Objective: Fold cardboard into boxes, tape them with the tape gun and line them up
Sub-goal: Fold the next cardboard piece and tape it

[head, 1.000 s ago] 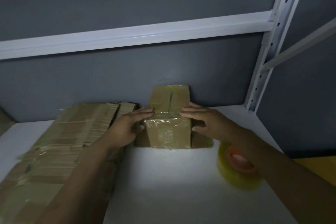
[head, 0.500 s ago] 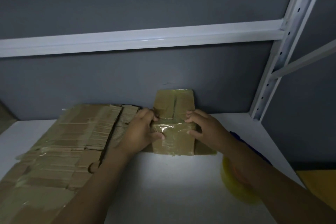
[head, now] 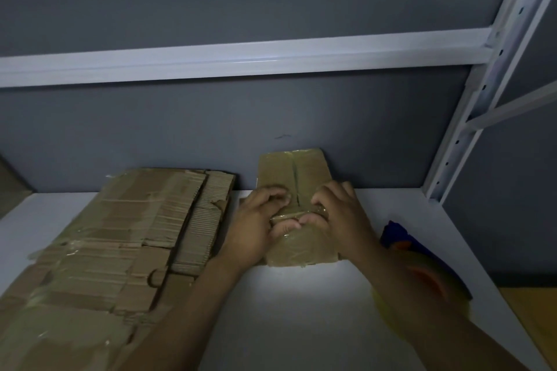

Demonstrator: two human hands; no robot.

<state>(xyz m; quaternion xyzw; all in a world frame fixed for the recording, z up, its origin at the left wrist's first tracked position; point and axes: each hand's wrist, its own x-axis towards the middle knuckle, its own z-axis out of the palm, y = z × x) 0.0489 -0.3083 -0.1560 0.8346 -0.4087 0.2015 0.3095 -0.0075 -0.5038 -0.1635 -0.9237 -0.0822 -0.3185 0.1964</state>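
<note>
A small brown cardboard box [head: 301,247], partly wrapped in clear tape, sits on the white shelf [head: 301,310] against the grey wall, its upper flaps [head: 292,169] standing up behind. My left hand [head: 256,226] grips the box's left side with fingers curled over the top edge. My right hand [head: 337,214] grips the right side the same way, thumbs meeting at the middle. A blue and orange tape gun [head: 398,238] with a yellowish tape roll [head: 437,289] lies at the right, mostly hidden behind my right forearm.
A stack of flattened cardboard pieces [head: 120,235] covers the shelf's left half. A white shelf post [head: 482,93] rises at the right and a white crossbeam [head: 241,54] runs above. A yellow surface [head: 536,310] shows past the shelf's right edge.
Both hands have slid inward along the box's top edge, from flat fingertips to curled grips that meet at the middle. The view has dropped and shifted closer.
</note>
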